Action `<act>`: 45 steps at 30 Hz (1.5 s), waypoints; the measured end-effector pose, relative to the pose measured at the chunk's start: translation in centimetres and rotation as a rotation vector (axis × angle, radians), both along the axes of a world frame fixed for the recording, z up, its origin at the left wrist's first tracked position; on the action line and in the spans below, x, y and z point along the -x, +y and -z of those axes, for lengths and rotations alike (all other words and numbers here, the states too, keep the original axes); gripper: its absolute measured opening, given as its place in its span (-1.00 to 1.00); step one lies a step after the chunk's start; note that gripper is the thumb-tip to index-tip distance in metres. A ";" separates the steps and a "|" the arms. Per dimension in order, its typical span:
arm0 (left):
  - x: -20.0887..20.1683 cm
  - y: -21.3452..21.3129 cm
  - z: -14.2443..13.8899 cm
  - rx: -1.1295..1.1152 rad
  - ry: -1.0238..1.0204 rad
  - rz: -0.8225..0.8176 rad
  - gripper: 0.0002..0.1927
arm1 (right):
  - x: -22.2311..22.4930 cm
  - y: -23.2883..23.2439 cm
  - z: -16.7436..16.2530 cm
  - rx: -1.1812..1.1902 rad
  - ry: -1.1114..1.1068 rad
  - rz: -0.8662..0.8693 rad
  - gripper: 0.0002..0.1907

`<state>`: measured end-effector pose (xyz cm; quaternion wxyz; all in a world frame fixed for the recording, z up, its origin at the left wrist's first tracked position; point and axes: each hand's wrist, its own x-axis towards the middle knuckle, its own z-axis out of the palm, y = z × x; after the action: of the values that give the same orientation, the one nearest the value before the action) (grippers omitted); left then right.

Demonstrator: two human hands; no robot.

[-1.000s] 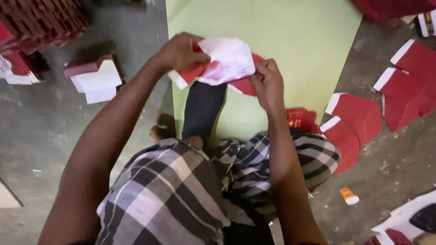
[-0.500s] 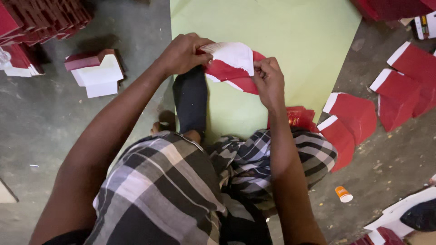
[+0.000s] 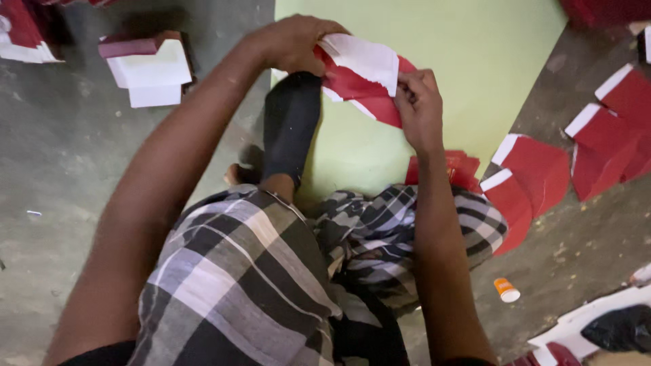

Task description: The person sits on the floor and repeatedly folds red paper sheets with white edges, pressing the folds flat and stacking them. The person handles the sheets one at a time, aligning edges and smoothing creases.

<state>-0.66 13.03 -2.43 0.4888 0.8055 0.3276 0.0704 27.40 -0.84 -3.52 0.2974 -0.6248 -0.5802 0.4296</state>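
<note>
From the head camera, looking down past my checked wrap, my left hand [image 3: 293, 42] pinches the upper left end of a red-and-white paper sheet [image 3: 363, 80], fingers closed tight on it. My right hand [image 3: 418, 108] grips its lower right edge, thumb and fingers shut on the paper. The sheet hangs between both hands, just above the pale green board [image 3: 434, 41] on the floor and over my black-clad shin [image 3: 288, 129].

To fold it well, I judge I should keep both ends taut and level, line the white flap up with the red edge, then press the crease flat against the board rather than in the air.

The sheet's long axis slants from upper left near my left hand down to lower right at my right hand. Its white flap faces up and away from me; the exact crease line is hard to make out.

Finished red pieces [image 3: 536, 169] lie to my right on the concrete.
</note>
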 end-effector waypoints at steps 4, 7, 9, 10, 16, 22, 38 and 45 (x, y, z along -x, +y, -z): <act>0.9 -2.0 -2.6 0.197 0.297 -0.020 -0.42 | 0.6 0.0 -0.2 0.004 0.156 0.019 -0.84; 2.2 -6.0 -4.1 -0.121 0.120 -0.084 -0.39 | 0.7 -0.1 -0.6 0.027 0.164 0.008 -0.81; 2.4 -8.2 -4.2 -0.364 -0.014 -0.131 -0.34 | 0.5 -0.2 -1.1 0.073 0.095 0.021 -0.78; 2.5 -8.7 -4.0 -0.355 -0.006 -0.122 -0.35 | 0.3 -0.1 -1.3 0.096 0.052 0.019 -0.77; 2.5 -9.5 -2.7 -0.400 0.051 -0.108 -0.37 | -0.1 1.2 -2.6 0.074 0.026 -0.036 -0.79; 2.7 -10.3 -2.7 -0.436 0.079 -0.073 -0.28 | 2.1 1.6 -4.1 0.070 0.029 0.049 -0.85; 2.4 -10.9 -2.7 -0.542 0.161 -0.110 -0.24 | 2.9 2.6 -4.8 0.193 0.114 0.057 -0.79; 2.2 -11.2 -2.4 -0.533 0.190 -0.091 -0.20 | 2.6 3.0 -4.7 0.177 -0.169 -0.023 -0.74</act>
<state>-2.84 1.88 -0.07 0.2233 0.8929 0.3779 0.1000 24.83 2.11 1.13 0.1863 -0.6758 -0.5702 0.4283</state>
